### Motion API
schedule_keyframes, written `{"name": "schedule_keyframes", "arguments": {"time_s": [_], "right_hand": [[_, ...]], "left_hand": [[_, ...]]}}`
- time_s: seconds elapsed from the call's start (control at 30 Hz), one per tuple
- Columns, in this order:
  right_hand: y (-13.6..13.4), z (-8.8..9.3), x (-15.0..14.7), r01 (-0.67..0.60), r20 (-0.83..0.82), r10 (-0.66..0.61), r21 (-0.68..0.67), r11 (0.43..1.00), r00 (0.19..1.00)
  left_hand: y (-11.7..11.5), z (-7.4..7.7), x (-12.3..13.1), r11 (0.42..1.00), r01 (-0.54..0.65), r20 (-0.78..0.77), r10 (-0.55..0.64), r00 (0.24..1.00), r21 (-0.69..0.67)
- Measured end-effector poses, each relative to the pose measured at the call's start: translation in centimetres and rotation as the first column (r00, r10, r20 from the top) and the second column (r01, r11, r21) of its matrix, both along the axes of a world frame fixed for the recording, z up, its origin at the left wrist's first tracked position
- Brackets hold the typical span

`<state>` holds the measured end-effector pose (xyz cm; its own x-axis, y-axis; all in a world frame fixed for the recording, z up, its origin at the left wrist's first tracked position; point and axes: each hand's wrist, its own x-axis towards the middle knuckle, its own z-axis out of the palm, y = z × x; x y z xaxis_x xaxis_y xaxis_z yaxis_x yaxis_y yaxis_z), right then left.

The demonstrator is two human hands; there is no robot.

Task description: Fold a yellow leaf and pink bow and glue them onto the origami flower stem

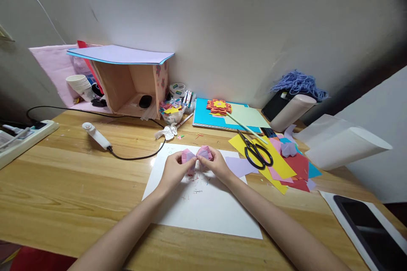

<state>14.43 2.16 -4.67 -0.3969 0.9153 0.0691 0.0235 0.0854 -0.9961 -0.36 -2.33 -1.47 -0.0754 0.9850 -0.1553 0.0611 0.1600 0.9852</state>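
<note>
A folded paper bow [204, 152], pink with lilac layers, is pinched at its middle between my two hands. My left hand [174, 168] grips its left half, thumb near the centre. Its right half is in the fingers of my right hand [218, 164], whose thumb tip also meets the centre. Beneath them lies a white sheet of paper [203, 211] with coloured marks on it. Just right of my right hand is a lilac paper piece [240, 166]. Black-handled scissors [256, 154] rest on yellow paper [281, 165] farther right.
Behind stands an open cardboard box [133, 84] beside a bowl of paper scraps [172, 112]. A paper flower [219, 107] lies on a blue folder [202, 112]. A corded white tool [95, 135] is at left, a power strip [28, 142] beyond it, a dark tablet [369, 228] at right.
</note>
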Motion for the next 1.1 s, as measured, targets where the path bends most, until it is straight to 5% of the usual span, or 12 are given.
{"name": "schedule_keyframes", "arguments": {"time_s": [0.53, 0.9, 1.1], "right_hand": [[0.0, 0.3, 0.0, -0.028, -0.054, 0.027, -0.03, 0.999, 0.998], [-0.1, 0.5, -0.2, -0.004, -0.052, 0.003, -0.029, 1.0, 0.999], [0.0, 0.3, -0.1, -0.01, -0.054, 0.008, -0.034, 0.999, 0.999]], "left_hand": [[0.4, -0.2, -0.2, 0.997, -0.071, 0.017, 0.071, 0.997, 0.006], [0.3, -0.4, 0.0, 0.998, -0.002, 0.152, 0.011, 0.988, -0.063], [0.5, -1.2, -0.2, 1.0, -0.017, 0.101, 0.018, 0.995, -0.005]]}}
